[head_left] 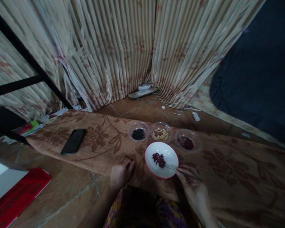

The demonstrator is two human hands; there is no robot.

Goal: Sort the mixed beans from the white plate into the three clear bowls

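My right hand [192, 183] is closed around a pair of thin metal tweezers [171, 167], whose tips reach into a white bowl [170, 153] with a red rim. The tips are by a small heap of dark red beans [159, 160] inside the bowl. To the bowl's left, my left hand [122, 172] rests at the cloth's near edge, its fingers curled with nothing visible in them. Behind the bowl stand three clear plastic bowls: one with black beans [138, 134], one with yellow beans [161, 135] and one with dark red beans [186, 143].
A brown floral cloth [104, 139] covers the low table. On its left lies a black phone [73, 142]. Striped curtains [123, 47] hang behind, above a tiled floor with small litter. A red-and-white box [26, 186] is at lower left; a dark padded surface [256, 72] rises at right.
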